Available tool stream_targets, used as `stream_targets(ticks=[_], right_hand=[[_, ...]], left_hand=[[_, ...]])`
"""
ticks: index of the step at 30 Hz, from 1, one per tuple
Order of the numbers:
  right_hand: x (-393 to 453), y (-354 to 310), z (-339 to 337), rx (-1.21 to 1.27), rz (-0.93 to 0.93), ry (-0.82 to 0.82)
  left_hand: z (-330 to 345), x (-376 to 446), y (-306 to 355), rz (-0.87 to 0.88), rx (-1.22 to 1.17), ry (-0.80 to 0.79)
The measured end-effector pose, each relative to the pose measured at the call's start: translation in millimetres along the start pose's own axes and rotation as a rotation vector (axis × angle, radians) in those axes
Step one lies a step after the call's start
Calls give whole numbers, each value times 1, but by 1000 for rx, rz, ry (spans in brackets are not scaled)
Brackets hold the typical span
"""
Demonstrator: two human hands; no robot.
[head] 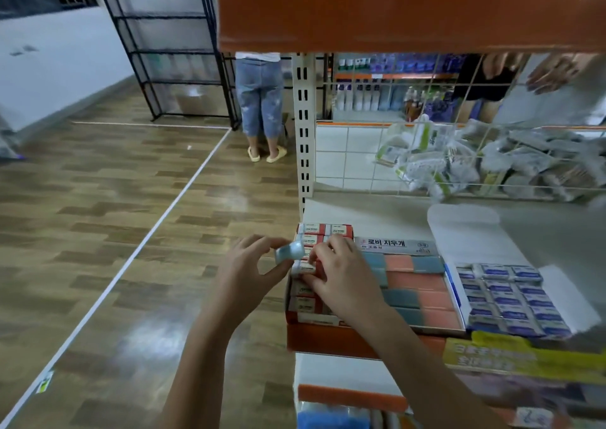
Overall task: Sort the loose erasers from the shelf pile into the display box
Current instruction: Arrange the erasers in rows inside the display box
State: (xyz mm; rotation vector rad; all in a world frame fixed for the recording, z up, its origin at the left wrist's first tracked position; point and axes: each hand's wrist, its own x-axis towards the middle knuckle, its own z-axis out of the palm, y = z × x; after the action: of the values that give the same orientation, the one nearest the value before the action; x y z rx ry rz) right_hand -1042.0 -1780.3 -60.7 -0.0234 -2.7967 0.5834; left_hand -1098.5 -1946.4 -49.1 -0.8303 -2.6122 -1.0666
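Nearest to me, my left hand (252, 266) hangs just off the shelf's left end, thumb and fingertips pinching a small pale blue-grey eraser (288, 252) (blurred, so I can't read any wrapper on it). The eraser sits in the air right beside the top-left corner of the red display box (295, 322), not yet in it.

My right hand (341, 277) lies over the box's left column, fingers curled down onto the red-and-white sleeved erasers (303, 268) there. It seems to be pinching one, though the fingers hide exactly how.

I judge these erasers light, small and fairly stiff, with a little rubbery give. The card sleeves look smooth and could slide off the rubber, so I'd take each by its long sides, across the sleeve, rather than by the ends. Nothing here is fragile. The real risk is knocking the packed rows askew when I press one in.

Just beyond the red box stands a wider tray of blue and salmon erasers (416, 284), its flap printed in Korean. Right of that is an open white box of blue-labelled erasers (511, 300), its lid (465, 231) folded back on the shelf (360, 215).

Farther back, behind a wire grid (426, 100), lies a heap of bagged goods (475, 159). Across the wooden floor (131, 215) a person in jeans (260, 100) stands by a black rack (170, 51).
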Motion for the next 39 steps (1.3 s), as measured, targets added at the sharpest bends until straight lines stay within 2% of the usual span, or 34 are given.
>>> stream_targets(ticks=[6,9,15,19,24,27,33,39], right_hand=[[-6,0,-6,22,-4,0],[-20,14,-23,13,36,58],[-57,60,-70,-85,281,191],[-80,81,-89,-103,422,279],[-97,93,-85,-99,523,221],[-103,98,-81,-50,553,155],[-106,100,-78,-27,555,152],[-106,103,-75,-21,561,145]], left_hand=[[0,2,9,51,24,1],[10,8,24,85,9,-37],[52,25,65,257,69,-271],[85,35,91,299,116,-410],[112,37,103,310,196,-485],[116,36,101,315,233,-480],[109,28,97,319,249,-400],[106,25,97,304,338,-415]])
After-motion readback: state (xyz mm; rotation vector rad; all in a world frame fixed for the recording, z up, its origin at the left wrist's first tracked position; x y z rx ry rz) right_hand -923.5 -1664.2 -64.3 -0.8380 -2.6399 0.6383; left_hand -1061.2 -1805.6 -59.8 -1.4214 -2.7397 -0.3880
